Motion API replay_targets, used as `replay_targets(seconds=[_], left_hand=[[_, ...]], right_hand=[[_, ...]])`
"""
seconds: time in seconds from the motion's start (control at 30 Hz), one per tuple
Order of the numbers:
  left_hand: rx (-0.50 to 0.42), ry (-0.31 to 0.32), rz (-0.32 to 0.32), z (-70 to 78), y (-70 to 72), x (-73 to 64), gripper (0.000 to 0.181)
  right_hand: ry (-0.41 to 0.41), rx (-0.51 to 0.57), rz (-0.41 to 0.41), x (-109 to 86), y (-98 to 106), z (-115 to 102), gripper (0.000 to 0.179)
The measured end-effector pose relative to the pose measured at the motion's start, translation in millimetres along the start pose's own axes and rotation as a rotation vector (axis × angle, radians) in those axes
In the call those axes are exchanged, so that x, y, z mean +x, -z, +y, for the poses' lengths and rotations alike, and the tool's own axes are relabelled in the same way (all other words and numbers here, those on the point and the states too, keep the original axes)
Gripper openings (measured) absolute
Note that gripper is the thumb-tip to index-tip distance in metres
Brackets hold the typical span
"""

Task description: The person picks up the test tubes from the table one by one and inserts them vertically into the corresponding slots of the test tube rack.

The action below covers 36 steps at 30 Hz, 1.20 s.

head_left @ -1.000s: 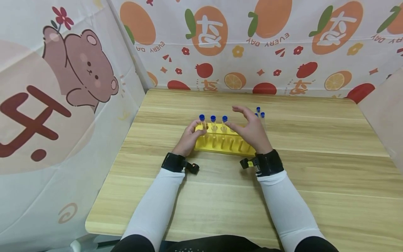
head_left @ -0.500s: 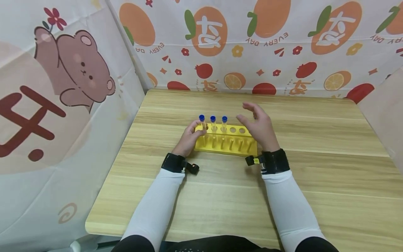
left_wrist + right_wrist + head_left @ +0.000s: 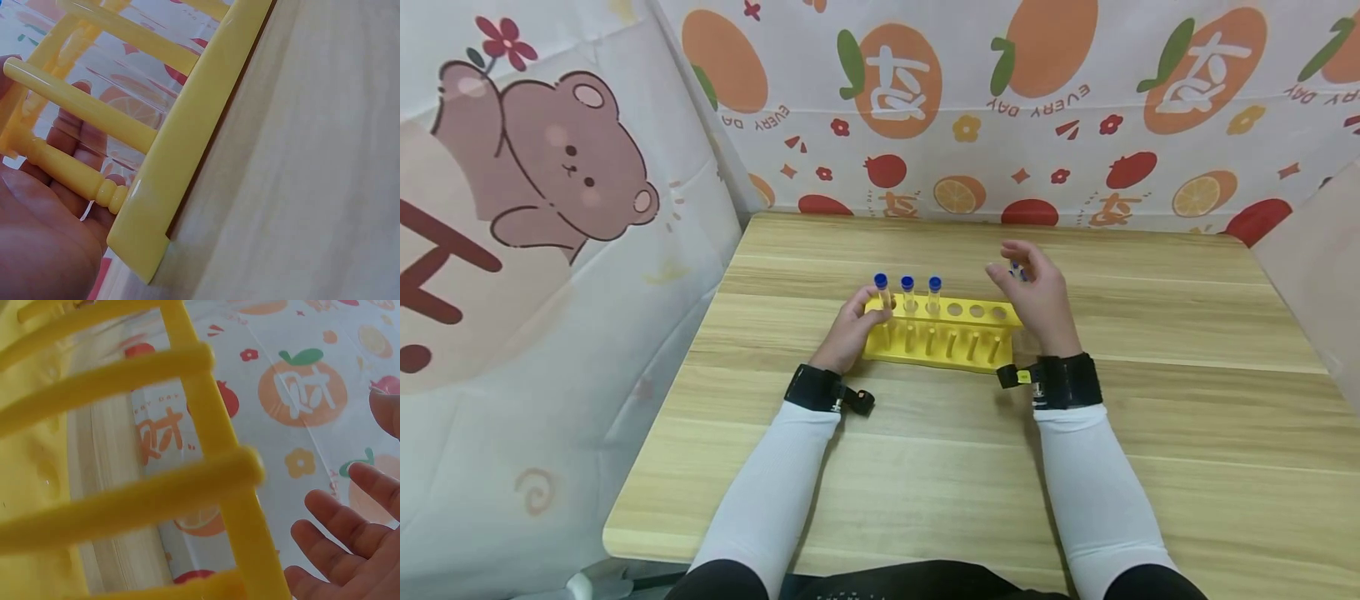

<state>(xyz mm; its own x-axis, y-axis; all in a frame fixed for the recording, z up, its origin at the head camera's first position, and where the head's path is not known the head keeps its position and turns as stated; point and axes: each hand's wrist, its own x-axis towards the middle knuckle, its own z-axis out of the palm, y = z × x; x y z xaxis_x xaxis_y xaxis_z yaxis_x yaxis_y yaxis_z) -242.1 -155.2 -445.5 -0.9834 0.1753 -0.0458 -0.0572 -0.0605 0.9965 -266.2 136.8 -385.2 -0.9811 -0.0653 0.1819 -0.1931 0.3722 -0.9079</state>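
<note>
The left hand [image 3: 850, 325] is gripping the left end of the yellow rack [image 3: 955, 322], thumb lying at the front, fingers showing behind the end post in the left wrist view. And the right hand [image 3: 1041, 300] is hovering by the rack's other end, fingers loosely extended, thumb standing apart, the right wrist view showing nothing caught between them! Some blue caps [image 3: 1015, 269] are peeking out beyond that thumb in the head view; how many, and whether any fingertip is touching them, the pictures aren't telling. This is looking like the pick-up step, the left hand steadying while the right is lining up on another capped tube. The next move is probably calling for a neat pinch below a cap, a straight lift and a careful aim over a bare hole. The rack itself is standing upright on the wooden table [image 3: 1187, 333], in front of the person, glossy and yellow, a row of pegs running along its front. Six holes are lining its top: three clear tubes [image 3: 907, 287] with blue caps are filling the left ones, close to upright, while the three right ones are showing bare. Further out, a fruit-printed cloth [image 3: 970, 67] is hanging behind the table.
</note>
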Motion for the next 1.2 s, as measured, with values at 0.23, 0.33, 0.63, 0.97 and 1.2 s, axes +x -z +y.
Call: replay_targets(seconds=[0.23, 0.33, 0.63, 0.97, 1.2], left_hand=[[0.005, -0.005, -0.003, 1.4, 1.3, 2.4, 0.022], [0.008, -0.008, 0.001, 1.3, 0.8, 1.5, 0.022], [0.002, -0.006, 0.014, -1.6, -0.2, 0.1, 0.022], [0.003, 0.000, 0.019, -3.2, -1.1, -1.8, 0.023], [0.011, 0.005, 0.026, -3.6, -1.0, -2.3, 0.023]], right_hand=[[-0.024, 0.019, 0.041, 5.3, 10.7, 5.5, 0.057], [-0.028, -0.007, 0.065, 5.7, 14.0, 7.5, 0.059], [-0.056, -0.009, 0.104, 6.1, 18.1, 18.8, 0.061], [-0.130, -0.006, 0.123, 5.5, 23.6, 24.4, 0.064], [-0.209, -0.032, 0.135, 3.8, 24.9, 29.3, 0.068]])
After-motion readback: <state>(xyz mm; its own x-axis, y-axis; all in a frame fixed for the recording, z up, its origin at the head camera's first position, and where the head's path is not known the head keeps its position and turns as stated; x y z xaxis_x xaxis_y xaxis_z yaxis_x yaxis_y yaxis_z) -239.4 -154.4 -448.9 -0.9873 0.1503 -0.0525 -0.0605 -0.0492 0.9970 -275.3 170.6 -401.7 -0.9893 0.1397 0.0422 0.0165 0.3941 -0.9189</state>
